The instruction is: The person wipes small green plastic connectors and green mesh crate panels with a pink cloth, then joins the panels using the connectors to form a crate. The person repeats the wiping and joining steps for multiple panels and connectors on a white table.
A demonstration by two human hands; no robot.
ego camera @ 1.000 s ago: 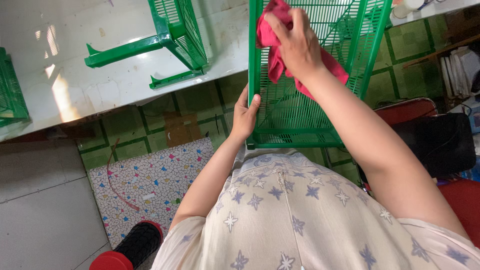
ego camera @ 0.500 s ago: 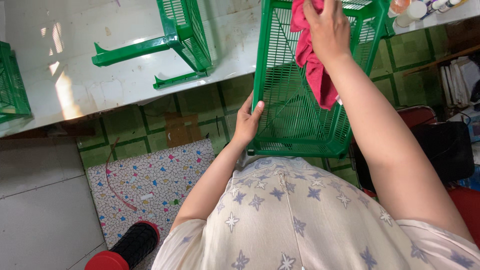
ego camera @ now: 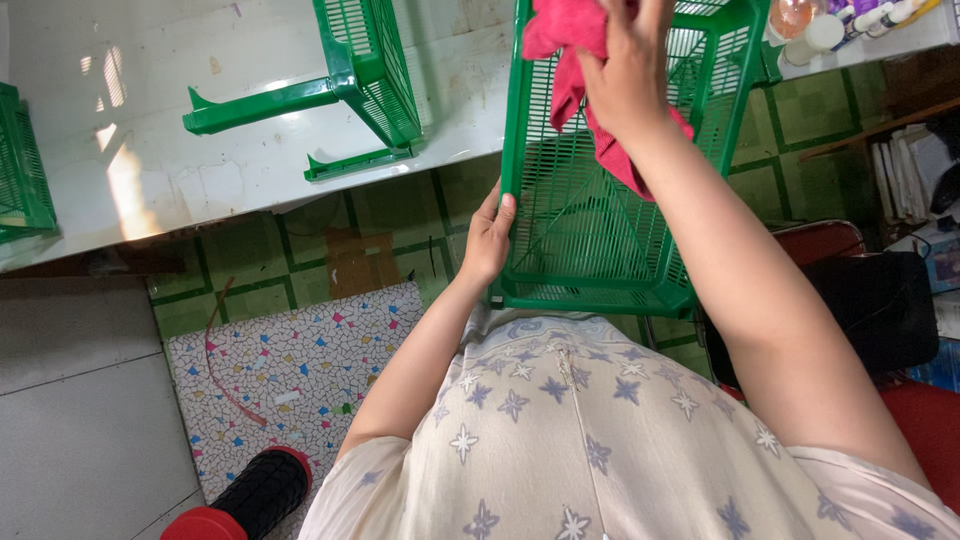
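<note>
Left hand (ego camera: pixel 487 238) grips the lower left edge of the green mesh basket (ego camera: pixel 590 230), fingers wrapped round the rim, steadying it upright against the person's front. The basket leans with its upper part at the white counter (ego camera: pixel 200 170). To the left of that grip, on the counter, lies a second green basket frame (ego camera: pixel 345 85) on its side with legs out. Up and right of the left grip, the right hand (ego camera: pixel 625 75) is closed on a pink cloth (ego camera: pixel 575 45), pressed against the basket's mesh. Right of that grip, small bottles (ego camera: pixel 830 25) stand on the counter.
</note>
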